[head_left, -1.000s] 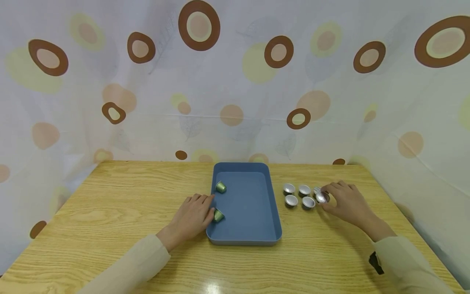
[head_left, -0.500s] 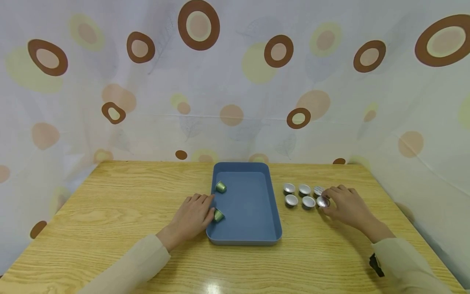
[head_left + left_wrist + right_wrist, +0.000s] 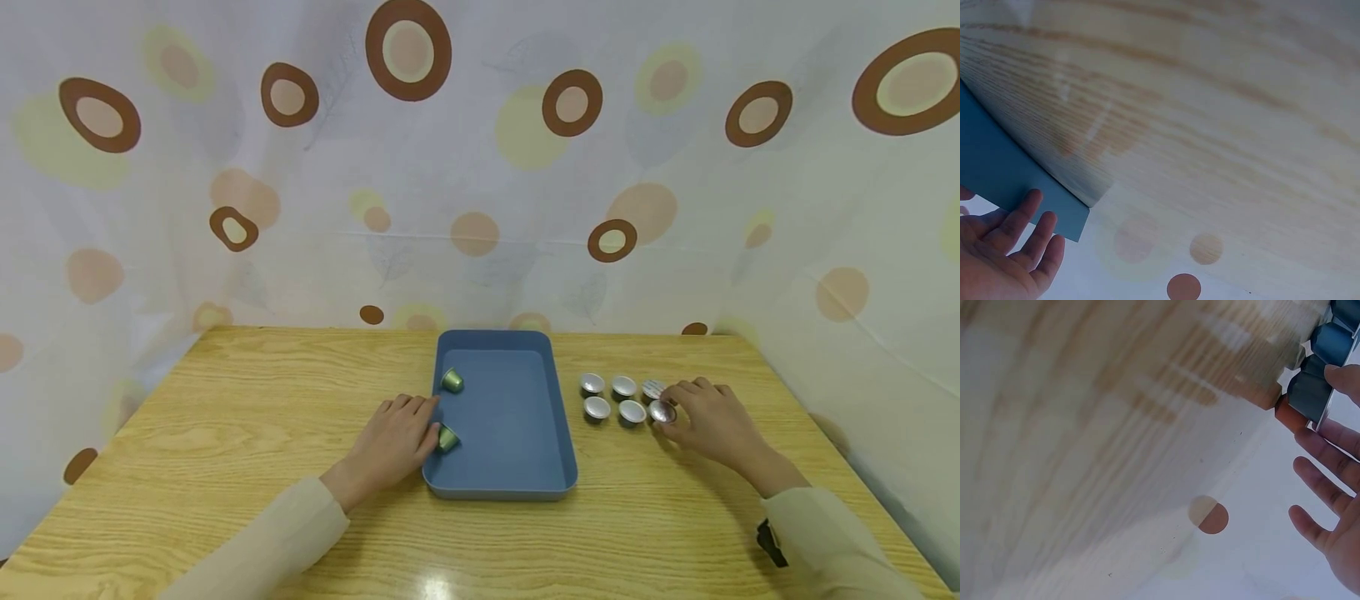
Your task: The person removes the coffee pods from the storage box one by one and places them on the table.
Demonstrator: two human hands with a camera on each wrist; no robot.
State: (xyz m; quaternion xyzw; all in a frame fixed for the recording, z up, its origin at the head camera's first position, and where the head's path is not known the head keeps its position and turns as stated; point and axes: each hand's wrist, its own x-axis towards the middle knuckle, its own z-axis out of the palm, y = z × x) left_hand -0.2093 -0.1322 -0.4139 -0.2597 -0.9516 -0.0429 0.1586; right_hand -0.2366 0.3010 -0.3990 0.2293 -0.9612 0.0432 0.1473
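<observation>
In the head view my left hand (image 3: 390,442) rests at the left rim of a blue tray (image 3: 510,442), fingers loosely bent. Its thumb lies over the rim beside a green coffee capsule (image 3: 447,438); another green capsule (image 3: 452,381) lies farther back in the tray. My right hand (image 3: 708,421) pinches a dark capsule (image 3: 1307,395) with thumb and forefinger; its silver lid (image 3: 662,412) faces up. This capsule stands at the right end of the front row. Right behind it, an orange capsule (image 3: 1289,414) stands close to the fingertips, its lid partly covered by the forefinger.
Several more foil-topped capsules (image 3: 632,412) stand lid up in two short rows between the tray and my right hand. The wooden table (image 3: 285,392) ends at a patterned cloth (image 3: 472,275) behind and at the right side.
The right hand has lowered the dark capsule and levelled it, so it lines up with the front row and the lid behind shows more. The left hand has stayed in place.
</observation>
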